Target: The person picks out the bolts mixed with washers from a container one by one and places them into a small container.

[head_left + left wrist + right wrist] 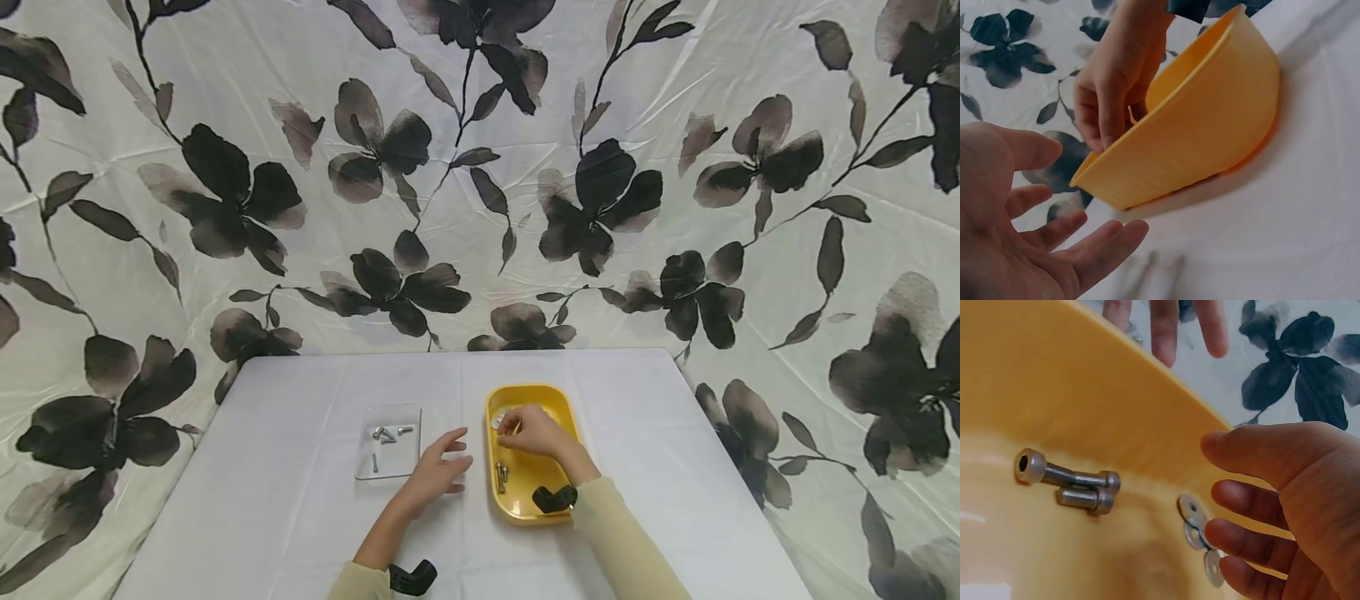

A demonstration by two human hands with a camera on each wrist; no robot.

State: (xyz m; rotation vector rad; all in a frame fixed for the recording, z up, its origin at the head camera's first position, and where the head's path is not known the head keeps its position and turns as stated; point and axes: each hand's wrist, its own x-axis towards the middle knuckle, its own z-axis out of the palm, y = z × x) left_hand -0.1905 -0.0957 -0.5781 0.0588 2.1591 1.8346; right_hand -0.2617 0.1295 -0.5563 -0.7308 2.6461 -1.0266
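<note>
My right hand (528, 431) reaches into a yellow tray (534, 521) over its left side. Its fingers are loosely bent, thumb and index finger apart with nothing visible between them in the right wrist view. Flat metal washers (1192, 511) lie overlapping beside those fingertips, partly hidden by them. Socket-head bolts (1088, 481) lie together on the tray's floor, nearer its front left in the head view. My left hand (437, 468) hovers between the yellow tray and a clear shallow tray (367, 476), palm toward the yellow one, fingers spread and holding nothing.
Several small metal bolts (386, 434) lie in the clear tray at the left. Both trays stand on a table with a white cloth (300, 467). Behind it hangs a floral fabric (480, 208). Each wrist wears a black device (555, 499).
</note>
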